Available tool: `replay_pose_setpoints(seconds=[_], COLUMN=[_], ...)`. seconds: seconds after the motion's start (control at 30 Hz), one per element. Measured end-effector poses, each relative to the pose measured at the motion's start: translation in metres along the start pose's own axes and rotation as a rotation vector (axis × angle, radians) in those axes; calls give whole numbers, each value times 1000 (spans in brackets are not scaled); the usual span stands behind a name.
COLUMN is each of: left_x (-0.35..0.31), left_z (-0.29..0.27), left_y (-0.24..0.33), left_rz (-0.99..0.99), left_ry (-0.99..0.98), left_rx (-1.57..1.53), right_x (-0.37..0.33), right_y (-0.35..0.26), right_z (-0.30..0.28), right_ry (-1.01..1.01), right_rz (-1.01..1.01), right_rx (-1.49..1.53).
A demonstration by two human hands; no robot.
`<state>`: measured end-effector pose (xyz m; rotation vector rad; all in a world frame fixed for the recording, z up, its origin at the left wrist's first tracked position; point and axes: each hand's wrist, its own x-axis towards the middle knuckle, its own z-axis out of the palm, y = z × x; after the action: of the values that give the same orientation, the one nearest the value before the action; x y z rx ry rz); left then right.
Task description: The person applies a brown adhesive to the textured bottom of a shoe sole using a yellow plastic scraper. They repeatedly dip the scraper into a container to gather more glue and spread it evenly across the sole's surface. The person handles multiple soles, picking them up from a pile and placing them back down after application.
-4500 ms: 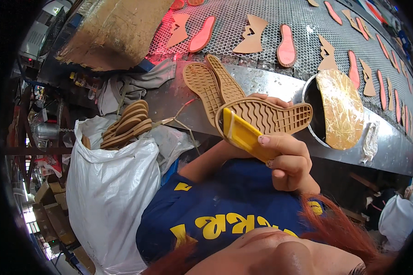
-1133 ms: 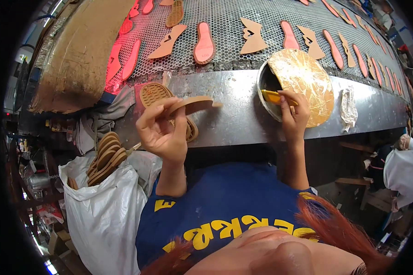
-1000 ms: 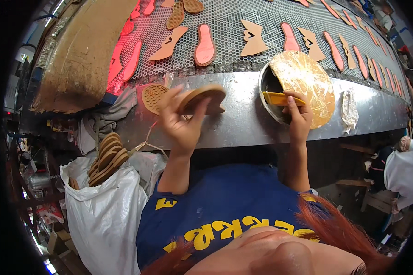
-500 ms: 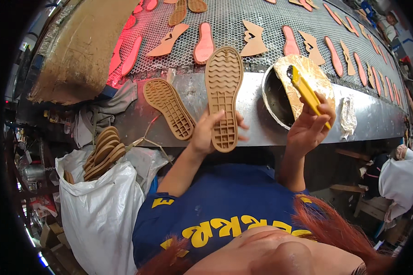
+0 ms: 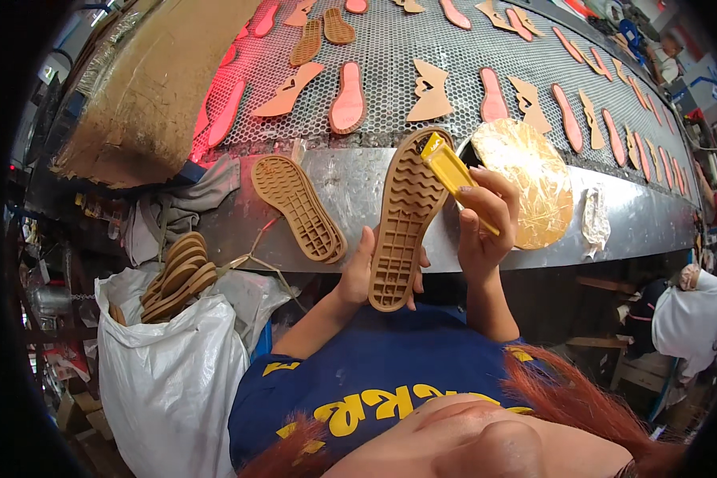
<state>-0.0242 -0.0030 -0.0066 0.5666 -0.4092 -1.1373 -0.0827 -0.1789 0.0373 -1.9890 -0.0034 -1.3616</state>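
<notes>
My left hand holds a tan rubber shoe sole upright by its heel, tread side facing me. My right hand grips a yellow-handled brush whose tip touches the sole's toe end. Just right of the brush sits a round tin with a gold glue-crusted lid on the metal ledge. A second tan sole lies tread up on the ledge to the left.
Behind the ledge runs a mesh conveyor carrying pink insoles and tan cut pieces. A white sack with several stacked soles stands at my left. Cardboard covers the belt's left end. A crumpled rag lies right of the tin.
My left hand lifted a sole off the ledge and turned it upright. My right hand pulled the brush out of the tin and brought it to the sole's toe.
</notes>
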Motion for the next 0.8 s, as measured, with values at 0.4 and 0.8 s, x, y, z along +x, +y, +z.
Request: replay_pose_setpoints(seconds=[0.4,0.8], left_x=[-1,27], left_z=[-1,-9], left_y=[9,36], left_rz=[-10,155], left_ry=[-9,236], left_rx=[35,-68], right_x=[0,-9], right_y=[-8,-35], right_z=[-2,-1], right_ry=[-225,-490], right_rz=[-51,-91], right_rx=[139,274])
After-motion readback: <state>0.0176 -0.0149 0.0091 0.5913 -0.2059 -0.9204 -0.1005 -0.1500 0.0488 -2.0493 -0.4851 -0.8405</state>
